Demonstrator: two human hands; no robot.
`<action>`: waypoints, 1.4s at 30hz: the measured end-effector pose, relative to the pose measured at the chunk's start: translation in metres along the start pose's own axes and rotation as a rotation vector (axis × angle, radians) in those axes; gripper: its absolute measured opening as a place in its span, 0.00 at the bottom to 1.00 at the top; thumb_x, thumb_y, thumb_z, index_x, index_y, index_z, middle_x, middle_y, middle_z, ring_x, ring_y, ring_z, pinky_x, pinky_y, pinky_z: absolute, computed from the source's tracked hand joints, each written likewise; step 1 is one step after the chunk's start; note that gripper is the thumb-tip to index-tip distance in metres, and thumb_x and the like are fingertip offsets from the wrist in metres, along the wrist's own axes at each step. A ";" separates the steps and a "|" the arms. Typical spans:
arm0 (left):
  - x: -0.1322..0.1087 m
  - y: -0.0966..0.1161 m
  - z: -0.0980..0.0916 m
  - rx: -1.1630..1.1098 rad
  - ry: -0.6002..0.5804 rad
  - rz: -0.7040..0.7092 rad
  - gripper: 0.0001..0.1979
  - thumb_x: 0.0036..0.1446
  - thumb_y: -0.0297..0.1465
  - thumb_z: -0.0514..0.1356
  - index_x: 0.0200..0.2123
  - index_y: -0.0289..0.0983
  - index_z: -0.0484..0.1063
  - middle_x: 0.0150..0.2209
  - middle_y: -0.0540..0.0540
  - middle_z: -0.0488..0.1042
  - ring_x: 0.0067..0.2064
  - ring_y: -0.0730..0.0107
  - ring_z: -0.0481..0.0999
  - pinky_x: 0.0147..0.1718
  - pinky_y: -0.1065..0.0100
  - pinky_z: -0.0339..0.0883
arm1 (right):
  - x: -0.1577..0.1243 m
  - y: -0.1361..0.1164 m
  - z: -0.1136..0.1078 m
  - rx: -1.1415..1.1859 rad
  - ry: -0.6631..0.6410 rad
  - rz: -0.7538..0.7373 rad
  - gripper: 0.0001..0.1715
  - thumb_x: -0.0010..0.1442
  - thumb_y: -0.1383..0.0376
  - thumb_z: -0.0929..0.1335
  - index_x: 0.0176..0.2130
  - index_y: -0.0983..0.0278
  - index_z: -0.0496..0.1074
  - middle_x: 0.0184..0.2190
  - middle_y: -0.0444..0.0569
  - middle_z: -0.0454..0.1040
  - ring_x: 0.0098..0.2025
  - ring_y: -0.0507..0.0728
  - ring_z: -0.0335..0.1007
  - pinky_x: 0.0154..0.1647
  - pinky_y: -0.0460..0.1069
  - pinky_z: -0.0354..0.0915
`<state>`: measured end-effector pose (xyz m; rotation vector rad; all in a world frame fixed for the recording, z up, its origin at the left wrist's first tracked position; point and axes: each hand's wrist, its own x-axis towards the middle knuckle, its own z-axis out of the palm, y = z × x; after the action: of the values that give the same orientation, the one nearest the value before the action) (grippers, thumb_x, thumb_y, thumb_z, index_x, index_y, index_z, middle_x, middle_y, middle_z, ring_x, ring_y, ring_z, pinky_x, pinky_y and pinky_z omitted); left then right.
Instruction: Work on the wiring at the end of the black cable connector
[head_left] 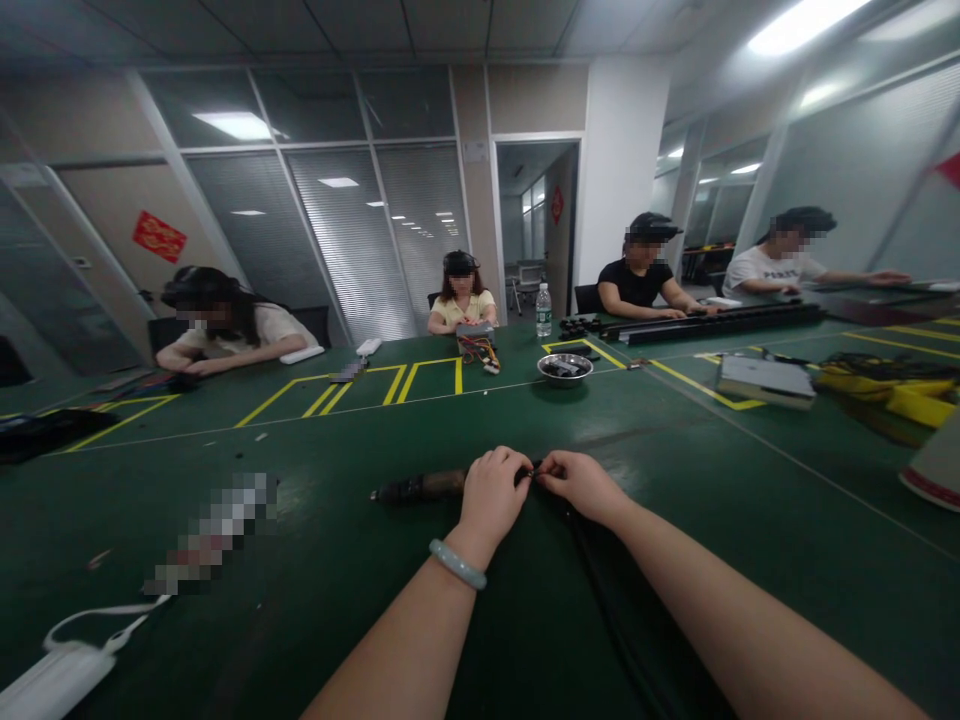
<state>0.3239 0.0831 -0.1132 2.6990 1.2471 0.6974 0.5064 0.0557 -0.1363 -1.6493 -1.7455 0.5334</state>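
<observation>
A dark, rod-shaped power tool that looks like an electric screwdriver (431, 486) lies on the green table, its narrow metal tip pointing left. My left hand (495, 487) is closed around its rear end, with a pale green bangle on the wrist. Close beside it, my right hand (581, 484) pinches the black cord (592, 560) where it meets the tool. The fingers of both hands nearly touch and hide most of that joint. From there the cord runs down across the table toward me, between my forearms.
Beyond my hands stands a metal bowl (565, 370) of dark parts, with a water bottle (544, 312) behind it. A white power bank (56, 680) with a strap lies at lower left. Yellow tape (420, 368) marks the table (337, 560). Several people sit along the far side.
</observation>
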 end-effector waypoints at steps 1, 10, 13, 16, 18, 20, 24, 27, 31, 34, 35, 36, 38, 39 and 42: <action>0.000 0.000 0.000 -0.001 0.003 0.002 0.07 0.61 0.30 0.58 0.42 0.44 0.72 0.45 0.49 0.71 0.47 0.64 0.70 0.47 0.62 0.63 | 0.000 0.000 0.000 0.004 -0.005 -0.001 0.06 0.56 0.64 0.69 0.35 0.62 0.76 0.30 0.45 0.78 0.32 0.54 0.72 0.33 0.45 0.62; -0.002 -0.004 0.003 -0.001 0.011 0.003 0.08 0.61 0.31 0.59 0.44 0.44 0.72 0.46 0.49 0.71 0.49 0.63 0.69 0.48 0.62 0.61 | 0.003 0.008 0.003 0.037 -0.061 -0.002 0.09 0.57 0.61 0.68 0.36 0.62 0.76 0.30 0.45 0.78 0.31 0.54 0.72 0.31 0.46 0.61; -0.002 -0.004 0.005 -0.008 0.027 0.007 0.10 0.61 0.31 0.59 0.46 0.44 0.70 0.46 0.49 0.70 0.50 0.63 0.68 0.49 0.62 0.61 | 0.004 0.008 0.003 0.042 -0.074 0.002 0.09 0.57 0.60 0.68 0.36 0.62 0.76 0.31 0.45 0.78 0.31 0.55 0.72 0.32 0.46 0.61; -0.002 -0.005 0.006 -0.015 0.035 0.015 0.07 0.61 0.31 0.59 0.43 0.44 0.71 0.45 0.49 0.70 0.48 0.64 0.69 0.47 0.62 0.61 | 0.003 0.005 0.001 0.032 -0.073 0.011 0.10 0.57 0.59 0.68 0.35 0.62 0.76 0.31 0.46 0.79 0.31 0.55 0.71 0.32 0.46 0.61; -0.002 -0.006 0.007 -0.017 0.037 0.019 0.06 0.61 0.31 0.58 0.42 0.44 0.72 0.44 0.49 0.70 0.48 0.64 0.69 0.47 0.62 0.61 | 0.002 0.002 -0.001 0.022 -0.068 0.017 0.09 0.57 0.59 0.68 0.35 0.61 0.76 0.32 0.46 0.79 0.31 0.55 0.71 0.32 0.46 0.61; -0.002 -0.007 0.007 -0.018 0.038 0.025 0.06 0.62 0.32 0.58 0.42 0.44 0.73 0.44 0.50 0.70 0.47 0.64 0.69 0.46 0.63 0.61 | 0.001 0.001 -0.002 0.015 -0.065 0.024 0.10 0.57 0.59 0.68 0.36 0.61 0.76 0.32 0.45 0.79 0.32 0.55 0.72 0.32 0.46 0.61; -0.002 -0.007 0.008 -0.018 0.045 0.038 0.07 0.62 0.32 0.58 0.42 0.46 0.74 0.44 0.51 0.70 0.47 0.66 0.68 0.46 0.63 0.61 | 0.002 0.000 -0.002 0.004 -0.082 0.059 0.10 0.56 0.59 0.69 0.36 0.61 0.77 0.30 0.45 0.79 0.31 0.55 0.72 0.30 0.46 0.61; -0.002 -0.008 0.008 -0.014 0.051 0.041 0.07 0.62 0.32 0.58 0.42 0.46 0.74 0.43 0.51 0.70 0.46 0.65 0.68 0.46 0.63 0.61 | 0.003 0.000 -0.002 -0.012 -0.080 0.054 0.09 0.56 0.59 0.70 0.36 0.60 0.77 0.31 0.45 0.79 0.32 0.56 0.72 0.31 0.47 0.61; -0.002 -0.008 0.006 -0.009 0.048 0.042 0.08 0.62 0.32 0.58 0.43 0.46 0.74 0.43 0.50 0.70 0.46 0.65 0.68 0.46 0.63 0.61 | 0.002 -0.002 -0.004 -0.023 -0.075 0.054 0.08 0.56 0.60 0.70 0.35 0.60 0.77 0.33 0.46 0.79 0.34 0.56 0.73 0.33 0.47 0.62; -0.002 -0.007 0.005 -0.007 0.039 0.041 0.08 0.62 0.33 0.58 0.44 0.46 0.74 0.44 0.50 0.70 0.47 0.65 0.69 0.46 0.63 0.62 | 0.001 -0.004 -0.004 -0.028 -0.082 0.050 0.08 0.57 0.61 0.69 0.36 0.60 0.77 0.33 0.46 0.79 0.34 0.56 0.73 0.32 0.47 0.62; -0.001 -0.007 0.005 -0.007 0.036 0.040 0.08 0.62 0.33 0.58 0.44 0.46 0.74 0.44 0.50 0.70 0.47 0.65 0.69 0.46 0.63 0.62 | 0.001 -0.004 -0.004 -0.027 -0.088 0.045 0.08 0.57 0.61 0.69 0.36 0.60 0.77 0.33 0.46 0.79 0.34 0.56 0.73 0.32 0.47 0.62; -0.001 -0.007 0.005 -0.008 0.035 0.039 0.08 0.62 0.33 0.58 0.44 0.45 0.74 0.44 0.50 0.70 0.47 0.65 0.69 0.46 0.63 0.62 | 0.000 -0.005 -0.004 -0.024 -0.095 0.039 0.09 0.57 0.61 0.68 0.36 0.61 0.77 0.33 0.46 0.79 0.34 0.56 0.73 0.33 0.46 0.62; -0.001 -0.007 0.006 -0.011 0.037 0.039 0.08 0.61 0.32 0.59 0.43 0.45 0.75 0.44 0.49 0.70 0.47 0.64 0.69 0.46 0.62 0.61 | -0.001 -0.005 -0.004 -0.009 -0.103 0.028 0.09 0.58 0.61 0.68 0.37 0.61 0.76 0.33 0.46 0.79 0.34 0.56 0.73 0.33 0.46 0.62; -0.001 -0.007 0.006 -0.013 0.040 0.040 0.08 0.61 0.32 0.59 0.43 0.45 0.75 0.44 0.49 0.70 0.47 0.64 0.69 0.46 0.62 0.61 | -0.001 -0.004 -0.004 0.001 -0.106 0.021 0.10 0.58 0.62 0.67 0.38 0.62 0.76 0.34 0.46 0.79 0.34 0.55 0.73 0.34 0.46 0.63; 0.000 -0.006 0.007 -0.018 0.055 0.040 0.07 0.60 0.31 0.60 0.42 0.45 0.74 0.43 0.50 0.70 0.46 0.64 0.69 0.46 0.62 0.62 | -0.002 -0.004 -0.003 0.009 -0.099 0.009 0.09 0.57 0.64 0.67 0.38 0.62 0.76 0.33 0.45 0.79 0.34 0.55 0.73 0.34 0.46 0.63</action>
<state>0.3223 0.0877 -0.1212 2.7150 1.1959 0.7891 0.5053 0.0533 -0.1318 -1.6502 -1.8040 0.6356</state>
